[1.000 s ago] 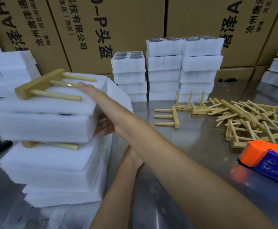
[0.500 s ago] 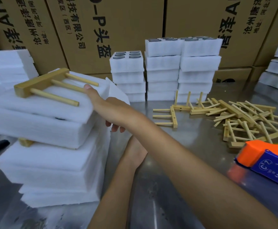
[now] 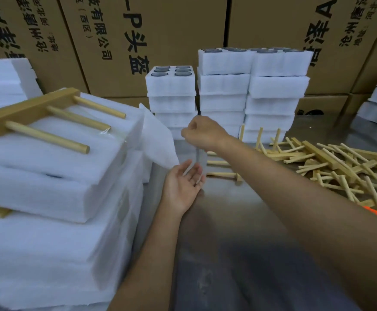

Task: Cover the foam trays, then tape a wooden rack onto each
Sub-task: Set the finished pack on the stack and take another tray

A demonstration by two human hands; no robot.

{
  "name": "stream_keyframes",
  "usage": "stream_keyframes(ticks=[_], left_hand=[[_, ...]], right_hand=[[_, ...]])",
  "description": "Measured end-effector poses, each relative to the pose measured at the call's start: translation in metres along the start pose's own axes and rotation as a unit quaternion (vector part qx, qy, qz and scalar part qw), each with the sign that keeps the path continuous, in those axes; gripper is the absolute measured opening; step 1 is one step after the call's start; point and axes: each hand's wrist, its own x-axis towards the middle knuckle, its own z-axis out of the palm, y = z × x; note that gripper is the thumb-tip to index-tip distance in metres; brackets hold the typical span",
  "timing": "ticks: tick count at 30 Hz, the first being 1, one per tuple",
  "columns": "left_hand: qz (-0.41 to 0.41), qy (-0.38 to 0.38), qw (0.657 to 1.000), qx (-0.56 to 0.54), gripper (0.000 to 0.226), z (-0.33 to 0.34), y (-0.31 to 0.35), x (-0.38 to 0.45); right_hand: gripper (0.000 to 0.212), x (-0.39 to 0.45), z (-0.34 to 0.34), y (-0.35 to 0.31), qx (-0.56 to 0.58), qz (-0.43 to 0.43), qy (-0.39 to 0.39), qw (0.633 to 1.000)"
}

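Left grip (image 3: 184, 187) palm-up, right grip (image 3: 202, 132) fisted

Dim, warm indoor light, source overhead, out of frame. Soft sheen on metal surface (image 3: 239, 221), no hard glare. Diffuse arm shadows on surface. White foam stack (image 3: 55, 176) bright, detail partly washed out. Wide-angle bending at edges, cartons (image 3: 171, 30) lean. Overall soft, slight motion blur.

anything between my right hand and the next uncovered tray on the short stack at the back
Nothing visible does. The right hand is raised just in front of the short stack, and its top uncovered tray sits above and behind it with open air between.
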Motion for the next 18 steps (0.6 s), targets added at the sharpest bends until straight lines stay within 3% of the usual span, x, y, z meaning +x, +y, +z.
stream_keyframes(ticks=[2,7,14,18], left_hand=[[-0.014,-0.008,1.000,-0.018,0.020,-0.003,0.002,0.009],[-0.018,-0.010,1.000,-0.021,0.021,-0.010,0.004,0.025],[-0.040,-0.018,0.999,-0.008,0.028,-0.018,0.006,0.030],[-0.039,-0.020,0.999,-0.006,0.029,-0.019,0.004,0.031]], right_hand=[[0.021,0.031,-0.008,0.007,-0.034,-0.013,0.044,0.998],[0.037,0.108,-0.024,0.000,-0.047,-0.070,0.170,0.982],[0.076,0.176,-0.021,-0.013,-0.193,-0.060,0.098,0.974],[0.056,0.186,-0.017,-0.011,-0.176,-0.067,0.164,0.968]])
